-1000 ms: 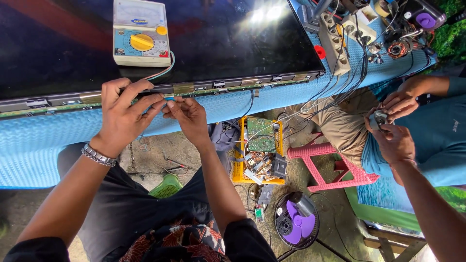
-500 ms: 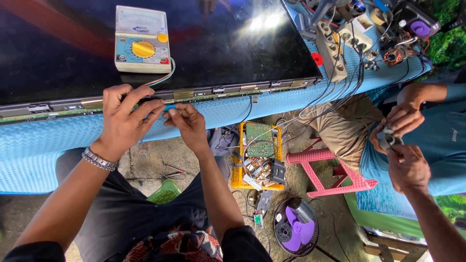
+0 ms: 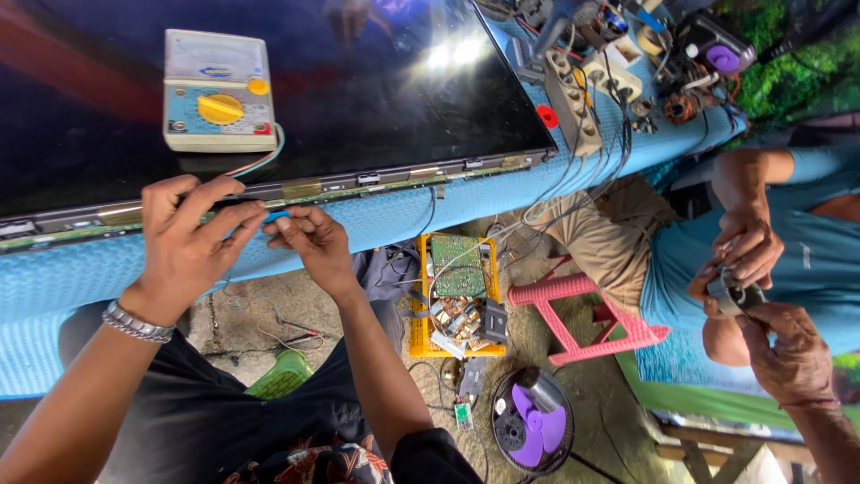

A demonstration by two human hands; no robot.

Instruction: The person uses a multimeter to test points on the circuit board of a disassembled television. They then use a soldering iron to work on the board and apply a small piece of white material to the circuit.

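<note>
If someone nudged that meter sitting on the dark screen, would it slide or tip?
The meter lies flat on the glossy screen, so it would probably slide, not tip. Its boxy plastic case looks light. Its leads run toward the hands, so tugging them might drag it.

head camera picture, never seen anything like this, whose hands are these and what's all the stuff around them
This picture comes from a camera worn on a person's head, looking down at their own two bare hands. The left hand, with a metal bracelet on its wrist, and the right hand meet at the near edge of a large dark flat screen panel, which lies on a blue-covered table. They pinch a small light-blue piece; what it is cannot be told. On the panel sits a cream and blue meter with a yellow dial. Below, on the ground, are a yellow crate of circuit boards, a pink plastic stool and a purple fan. At the right, another person's hands work on a small object.
</note>
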